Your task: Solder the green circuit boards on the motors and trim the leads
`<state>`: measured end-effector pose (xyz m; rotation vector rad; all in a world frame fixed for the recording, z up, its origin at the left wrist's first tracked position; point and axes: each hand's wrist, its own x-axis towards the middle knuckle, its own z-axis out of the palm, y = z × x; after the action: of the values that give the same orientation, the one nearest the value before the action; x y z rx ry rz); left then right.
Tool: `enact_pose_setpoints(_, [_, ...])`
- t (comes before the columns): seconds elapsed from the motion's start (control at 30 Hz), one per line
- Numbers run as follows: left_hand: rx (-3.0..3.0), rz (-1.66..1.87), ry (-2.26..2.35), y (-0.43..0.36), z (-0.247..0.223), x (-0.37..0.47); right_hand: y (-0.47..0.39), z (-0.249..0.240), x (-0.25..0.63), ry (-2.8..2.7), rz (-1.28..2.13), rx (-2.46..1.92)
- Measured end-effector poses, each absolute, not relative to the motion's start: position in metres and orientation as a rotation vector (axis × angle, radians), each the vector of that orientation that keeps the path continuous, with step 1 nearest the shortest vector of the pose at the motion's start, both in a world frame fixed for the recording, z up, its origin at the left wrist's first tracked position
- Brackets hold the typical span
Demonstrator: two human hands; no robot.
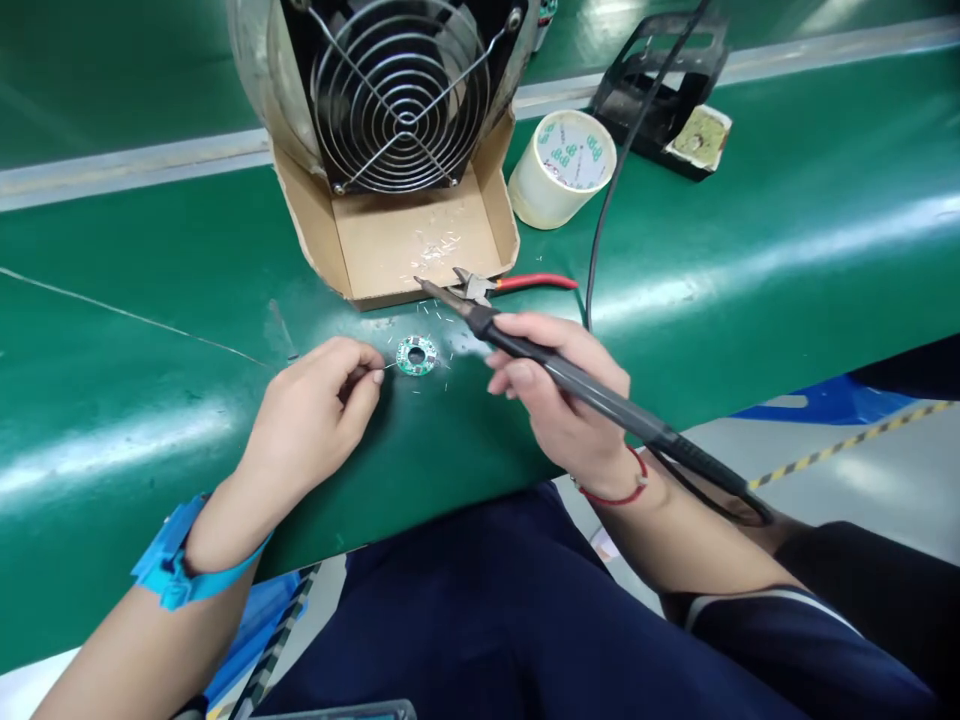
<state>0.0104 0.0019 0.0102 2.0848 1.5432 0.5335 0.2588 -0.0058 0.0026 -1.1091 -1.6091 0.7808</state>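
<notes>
My right hand [566,395] grips a black soldering iron [592,388] like a pen. The iron's tip points up and left, over the front edge of the cardboard tray. Thumb and forefinger of my left hand [322,405] pinch thin solder wire [150,321], which trails off to the left; its short end pokes out at the left rim of a small ring-shaped circuit board [418,356]. That board lies flat on the green mat, apart from the iron. Red-handled side cutters [525,284] rest behind the iron, their jaws at the tray's edge.
A fan with a wire guard [405,120] stands at the cardboard tray [360,260], where clipped wire bits lie. To its right are a tape roll [559,170] and a black iron stand [652,95] with a sponge [701,138]. A black cable [616,170] crosses the green mat [750,250].
</notes>
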Motion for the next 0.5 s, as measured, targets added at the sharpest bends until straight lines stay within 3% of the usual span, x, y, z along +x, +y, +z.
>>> enact_pose_setpoints(0.5, [2.199, 0.556, 1.555, 0.001, 0.009, 0.022, -0.019, -0.001, 0.267, -1.412, 1.054, -1.094])
